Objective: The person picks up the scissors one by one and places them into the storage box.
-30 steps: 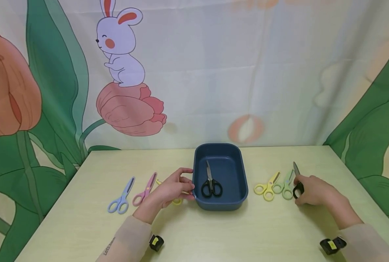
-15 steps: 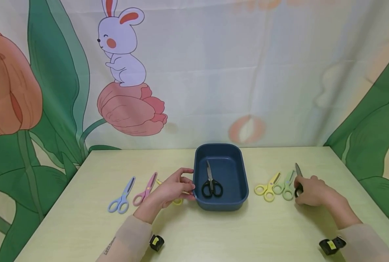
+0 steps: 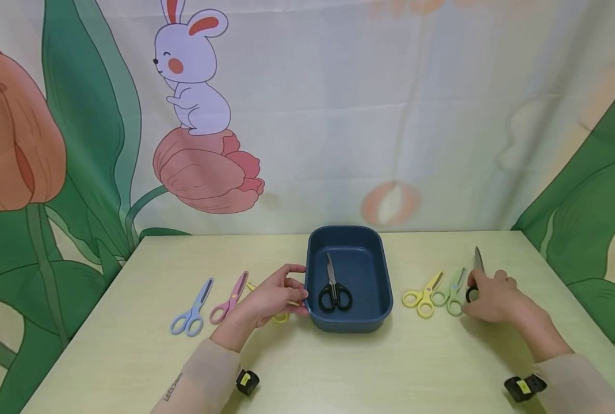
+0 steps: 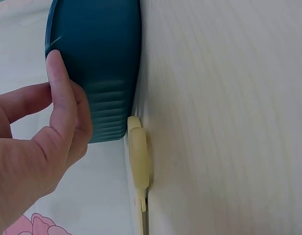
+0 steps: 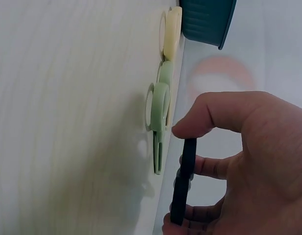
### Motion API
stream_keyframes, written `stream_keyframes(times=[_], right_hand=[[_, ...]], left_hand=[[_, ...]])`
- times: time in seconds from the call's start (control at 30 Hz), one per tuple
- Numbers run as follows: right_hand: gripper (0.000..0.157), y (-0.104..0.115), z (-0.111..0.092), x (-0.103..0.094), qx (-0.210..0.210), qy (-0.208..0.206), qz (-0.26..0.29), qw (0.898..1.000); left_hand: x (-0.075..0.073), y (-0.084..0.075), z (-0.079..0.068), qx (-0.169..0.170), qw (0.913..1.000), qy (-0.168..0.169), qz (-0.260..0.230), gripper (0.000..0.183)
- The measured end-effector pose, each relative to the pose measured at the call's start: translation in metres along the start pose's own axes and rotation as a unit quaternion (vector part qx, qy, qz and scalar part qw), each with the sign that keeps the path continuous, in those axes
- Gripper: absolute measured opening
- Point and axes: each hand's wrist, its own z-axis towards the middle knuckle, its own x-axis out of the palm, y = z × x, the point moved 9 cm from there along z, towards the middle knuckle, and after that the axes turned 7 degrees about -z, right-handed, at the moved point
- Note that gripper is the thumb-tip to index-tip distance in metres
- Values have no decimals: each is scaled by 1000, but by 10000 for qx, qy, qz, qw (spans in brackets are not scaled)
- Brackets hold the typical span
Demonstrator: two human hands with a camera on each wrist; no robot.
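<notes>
My left hand [image 3: 281, 294] rests its fingertips against the left outer wall and rim of a dark blue bin [image 3: 348, 326]; the left wrist view has those fingers [image 4: 62, 98] on the bin's side. A pair of black-handled scissors [image 3: 335, 296] lies inside the bin, blades pointing away. On the right, my right hand [image 3: 499, 296] pinches a second pair of black-handled scissors [image 5: 184, 181] between thumb and fingers. Its blade [image 3: 478, 260] points away from me, and the hand covers most of its handles. Beside that hand lie green scissors [image 3: 453, 296] and yellow scissors [image 3: 425, 296].
Left of the bin lie blue scissors [image 3: 192, 315] and pink scissors [image 3: 230, 299]. Another pair of yellow scissors [image 4: 139, 161] sits under my left hand, close to the bin. A printed curtain [image 3: 307, 115] hangs behind the pale table [image 3: 348, 374].
My right hand has shifted its fingers on the black-handled scissors, whose blade has moved slightly up and right in the head view. The left hand and the bin have stayed put.
</notes>
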Motion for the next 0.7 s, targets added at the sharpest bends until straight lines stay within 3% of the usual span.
stream_keyframes(times=[0.43,0.7], right_hand=[[55,33,0,-7,-239,-443,18,9987],[49,59,-2,-15,-544,-727,13,9959]], left_hand=[[-1,2,1,10,10000,45,15,60],[0,1,1,35,10000,50,1,60]])
